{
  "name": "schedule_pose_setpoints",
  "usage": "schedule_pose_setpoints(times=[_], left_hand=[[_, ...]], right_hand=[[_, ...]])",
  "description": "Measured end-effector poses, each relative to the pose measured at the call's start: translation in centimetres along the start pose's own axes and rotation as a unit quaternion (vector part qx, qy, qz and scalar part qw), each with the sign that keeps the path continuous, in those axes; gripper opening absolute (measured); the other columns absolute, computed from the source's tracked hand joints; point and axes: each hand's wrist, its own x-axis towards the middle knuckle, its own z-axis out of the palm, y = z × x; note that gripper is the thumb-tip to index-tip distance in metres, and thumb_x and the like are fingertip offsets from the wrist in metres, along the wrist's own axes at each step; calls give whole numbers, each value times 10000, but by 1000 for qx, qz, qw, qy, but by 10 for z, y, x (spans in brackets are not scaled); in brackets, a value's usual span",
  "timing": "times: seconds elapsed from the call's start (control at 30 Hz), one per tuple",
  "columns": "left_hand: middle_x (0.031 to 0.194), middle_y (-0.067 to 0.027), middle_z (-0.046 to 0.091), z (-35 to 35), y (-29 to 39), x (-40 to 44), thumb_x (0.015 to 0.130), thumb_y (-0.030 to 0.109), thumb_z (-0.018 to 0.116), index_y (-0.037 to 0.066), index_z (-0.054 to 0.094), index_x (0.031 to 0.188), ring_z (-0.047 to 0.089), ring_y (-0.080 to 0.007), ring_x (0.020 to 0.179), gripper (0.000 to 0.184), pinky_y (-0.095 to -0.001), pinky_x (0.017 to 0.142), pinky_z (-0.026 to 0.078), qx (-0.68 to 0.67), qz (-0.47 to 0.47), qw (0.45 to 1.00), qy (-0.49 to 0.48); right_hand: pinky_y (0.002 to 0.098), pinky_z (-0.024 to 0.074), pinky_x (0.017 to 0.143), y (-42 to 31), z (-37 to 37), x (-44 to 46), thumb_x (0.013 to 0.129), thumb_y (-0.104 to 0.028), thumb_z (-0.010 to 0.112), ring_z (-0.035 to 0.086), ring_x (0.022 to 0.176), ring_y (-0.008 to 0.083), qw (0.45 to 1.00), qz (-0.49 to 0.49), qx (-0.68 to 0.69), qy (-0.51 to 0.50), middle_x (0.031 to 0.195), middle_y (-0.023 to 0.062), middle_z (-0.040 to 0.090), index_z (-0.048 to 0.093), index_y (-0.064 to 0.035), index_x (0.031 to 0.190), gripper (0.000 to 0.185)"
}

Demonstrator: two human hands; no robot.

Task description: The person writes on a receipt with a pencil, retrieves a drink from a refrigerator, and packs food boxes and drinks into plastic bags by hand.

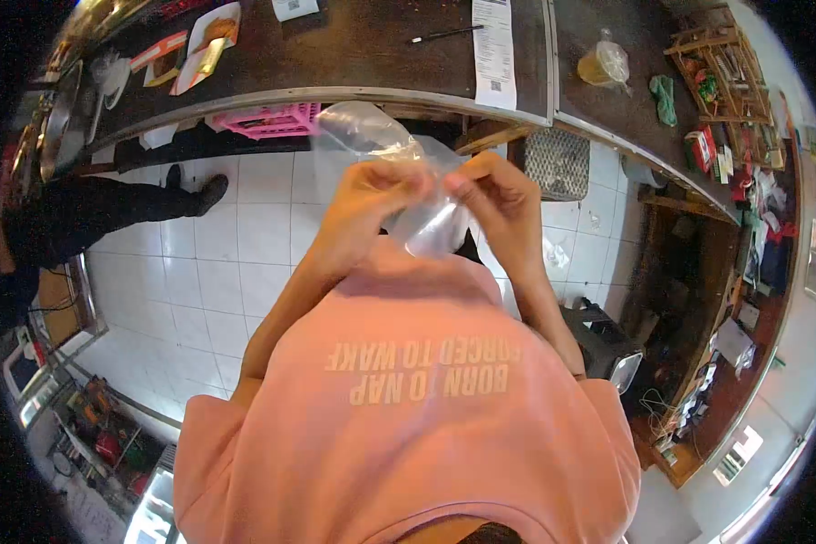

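A clear plastic bag (pixel 361 127) is stretched between my two hands, in front of my chest and below the counter's edge. My left hand (pixel 381 192) pinches the bag with thumb and fingers together. Close beside it, my right hand (pixel 496 195) pinches the same plastic, its fingers curled. The two sets of fingertips nearly meet at the middle of the bag. One part of the bag spreads up to the left, and another hangs below the fingers. I cannot make out anything inside it.
On the dark counter (pixel 372 54) lie a long printed receipt (pixel 495 63), a black pen (pixel 444 34) and food in paper trays (pixel 210 45). A tied plastic bag (pixel 606 65) and a green cloth (pixel 664 100) sit to the right. Another person's leg (pixel 118 201) is at left.
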Motion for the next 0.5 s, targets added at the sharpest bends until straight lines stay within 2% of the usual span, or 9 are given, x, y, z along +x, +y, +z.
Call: schedule_pose_setpoints(times=[0.07,0.13,0.27,0.3,0.33,0.4,0.43,0.47,0.5], left_hand=[[766,-37,579,-6,-16,6,779,87,597,-5,577,788,521,-83,743,95,-222,686,411,123,118,980,104],[754,-40,563,-1,-28,4,779,79,595,-3,550,815,523,-92,754,101,-222,694,410,107,101,977,152],[756,-51,551,35,-25,5,783,74,591,20,508,861,519,-104,770,126,-217,702,401,-106,-34,985,132],[699,-39,539,43,-18,9,765,58,596,41,504,878,515,-97,679,147,-211,621,403,-57,-48,988,136],[682,-40,536,32,-25,14,761,54,594,44,502,891,508,-98,645,159,-221,590,402,64,7,988,142],[646,-41,528,-4,-48,26,753,46,589,48,499,918,494,-99,579,187,-240,529,399,299,112,936,146],[601,-50,507,-9,-46,29,733,36,570,45,511,952,473,-115,509,227,-263,464,376,343,157,906,191],[615,-60,516,-9,-42,25,735,41,564,45,517,956,482,-123,523,226,-265,479,386,358,115,906,193],[628,-71,525,-5,-34,20,737,47,558,44,522,959,490,-131,537,225,-267,494,396,373,75,904,194]], right_hand=[[223,423,652,12,-20,0,845,-115,526,507,675,75,991,-25,32,125,698,4,524,529,-30,796,98],[221,418,668,30,-33,-4,877,-175,485,505,694,78,947,36,267,174,704,-3,506,491,-54,849,124],[264,410,788,50,-40,-12,893,-160,437,509,836,100,936,176,298,71,872,18,530,467,-67,896,98],[274,412,806,57,-41,-10,894,-169,435,514,853,112,933,189,302,54,881,25,534,472,-63,903,112],[289,416,820,63,-45,-8,889,-162,439,521,878,136,919,182,347,42,907,42,542,478,-56,931,120],[314,426,829,70,-61,-4,860,-118,459,532,902,172,896,176,407,11,951,67,550,490,-45,972,137],[324,431,824,70,-74,-2,836,-80,474,538,901,183,889,177,421,-7,970,75,550,497,-41,986,157],[329,431,821,67,-76,0,812,-60,495,541,894,188,773,233,589,-14,966,73,548,505,-41,978,168],[321,427,818,61,-75,4,797,-58,511,541,883,184,842,258,474,-25,952,67,550,510,-37,978,182]])
